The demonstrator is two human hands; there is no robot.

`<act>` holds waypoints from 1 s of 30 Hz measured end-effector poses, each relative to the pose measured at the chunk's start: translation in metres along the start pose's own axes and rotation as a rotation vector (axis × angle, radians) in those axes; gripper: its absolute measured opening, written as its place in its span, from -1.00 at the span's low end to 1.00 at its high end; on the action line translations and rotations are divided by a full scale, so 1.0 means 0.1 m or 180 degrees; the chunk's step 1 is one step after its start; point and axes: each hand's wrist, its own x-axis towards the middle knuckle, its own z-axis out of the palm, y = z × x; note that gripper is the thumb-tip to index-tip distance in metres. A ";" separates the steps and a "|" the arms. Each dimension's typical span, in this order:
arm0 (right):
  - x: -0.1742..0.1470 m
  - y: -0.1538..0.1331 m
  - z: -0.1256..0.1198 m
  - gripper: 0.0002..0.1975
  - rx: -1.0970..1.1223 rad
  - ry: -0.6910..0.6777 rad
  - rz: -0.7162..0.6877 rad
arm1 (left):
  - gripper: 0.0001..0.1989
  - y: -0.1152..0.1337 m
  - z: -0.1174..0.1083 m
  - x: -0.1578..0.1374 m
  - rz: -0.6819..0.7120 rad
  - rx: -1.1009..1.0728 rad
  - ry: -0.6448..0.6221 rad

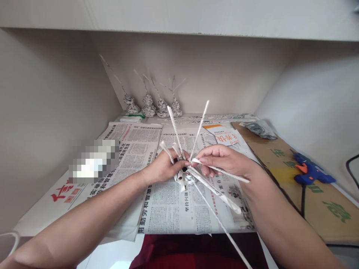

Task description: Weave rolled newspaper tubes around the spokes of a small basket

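A partly woven piece of rolled newspaper tubes (182, 182) is held over the newspaper-covered table, its white paper tubes sticking out on several sides. My left hand (168, 164) is closed round its left side, the thumb pressed near the centre. With thumb and fingers pinched, my right hand (218, 158) grips a bent paper tube (230, 175) close to the middle of the weave. Two tubes stand up and away from me, and one long thin tube (221, 224) runs down toward the lower right. My fingers hide part of the woven centre.
Several gourd-shaped woven paper pieces (162, 108) stand along the back wall. Long paper tubes (213, 118) lie behind the newspapers (123, 164). On cardboard (333, 213) at right lie a blue glue gun (314, 173) with a cord and a crumpled plastic bag (259, 129). A shelf edge (179, 31) hangs overhead.
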 end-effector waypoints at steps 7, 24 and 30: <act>0.09 0.06 0.04 -0.76 -0.0138 0.0366 -0.0324 | -0.89 -0.10 0.02 0.00 -0.0462 0.0051 0.0507; 0.13 0.12 0.10 -0.85 -0.0968 0.0776 0.0214 | -0.84 -0.10 0.05 0.00 -0.0385 0.0112 0.0785; 0.14 0.05 0.12 -0.90 -0.0148 0.0756 0.0389 | -0.82 -0.07 0.03 -0.01 -0.0454 -0.0103 0.0557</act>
